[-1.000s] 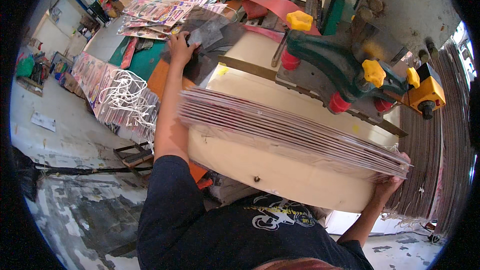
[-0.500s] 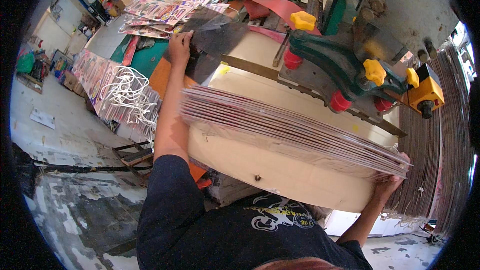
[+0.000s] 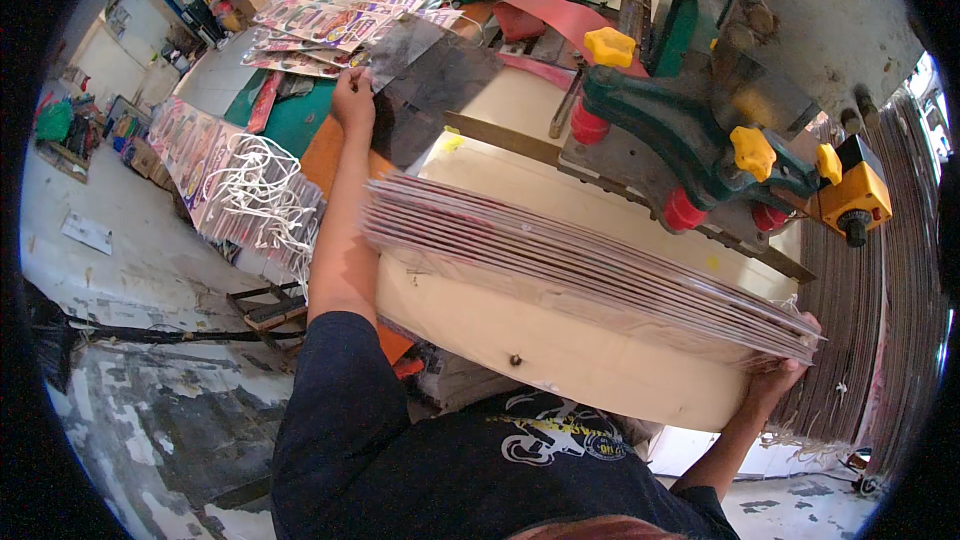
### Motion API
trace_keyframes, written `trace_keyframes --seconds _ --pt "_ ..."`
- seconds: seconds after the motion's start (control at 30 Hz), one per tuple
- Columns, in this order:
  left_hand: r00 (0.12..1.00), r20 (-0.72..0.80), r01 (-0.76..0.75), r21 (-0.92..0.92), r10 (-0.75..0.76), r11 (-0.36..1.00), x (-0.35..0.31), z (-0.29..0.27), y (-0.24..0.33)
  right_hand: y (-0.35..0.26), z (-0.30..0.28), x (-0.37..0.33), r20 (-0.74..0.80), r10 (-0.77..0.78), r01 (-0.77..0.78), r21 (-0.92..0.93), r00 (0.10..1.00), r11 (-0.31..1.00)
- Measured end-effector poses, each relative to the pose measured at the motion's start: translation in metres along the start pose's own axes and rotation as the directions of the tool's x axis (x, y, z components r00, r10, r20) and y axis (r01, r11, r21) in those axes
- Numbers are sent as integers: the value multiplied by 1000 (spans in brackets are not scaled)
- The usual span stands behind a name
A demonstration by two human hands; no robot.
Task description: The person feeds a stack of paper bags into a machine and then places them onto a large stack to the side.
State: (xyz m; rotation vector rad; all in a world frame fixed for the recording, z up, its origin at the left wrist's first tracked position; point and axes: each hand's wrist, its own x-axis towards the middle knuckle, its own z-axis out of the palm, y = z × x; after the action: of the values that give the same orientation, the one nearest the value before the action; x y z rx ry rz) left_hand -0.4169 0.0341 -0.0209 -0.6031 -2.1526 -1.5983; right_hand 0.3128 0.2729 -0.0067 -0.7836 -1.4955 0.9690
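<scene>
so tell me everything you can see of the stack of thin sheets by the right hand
The stack of thin sheets is long and layered, with pale and reddish-brown edges and a glossy, plastic-like look. It lies over the cream surface, slanting down toward the picture's right, the layers slightly spread. The right hand grips its right end; whether the left forearm touches its left end is unclear.

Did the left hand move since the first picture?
Yes. The left hand has drawn back a little to the left, farther from the left end of the metal bar.
</scene>
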Motion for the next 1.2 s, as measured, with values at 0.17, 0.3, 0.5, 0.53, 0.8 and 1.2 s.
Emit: trace_keyframes --seconds 0.17,0.3,0.5,0.53,0.8,1.2 --pt "1000 26 2 -45 -1 999 1 -1 -4 22 -25 0 79 -15 11 45 997 999" --pt "999 35 40 -83 -38 996 -5 3 9 15 -20 -3 59 -2 0 28 998 1000" --pt "998 34 51 -185 -45 981 -4 0 5 15 -21 -3 72 6 -9 41 997 999" --pt "998 38 58 -212 -51 976 -3 -1 3 14 -20 -2 70 4 -7 41 998 999" --pt "999 4 33 -288 -33 957 -3 0 13 9 -15 -2 71 -8 8 4 997 1000" --pt "992 -109 -83 -164 66 983 -6 0 20 8 -14 -3 57 8 -10 38 998 999"
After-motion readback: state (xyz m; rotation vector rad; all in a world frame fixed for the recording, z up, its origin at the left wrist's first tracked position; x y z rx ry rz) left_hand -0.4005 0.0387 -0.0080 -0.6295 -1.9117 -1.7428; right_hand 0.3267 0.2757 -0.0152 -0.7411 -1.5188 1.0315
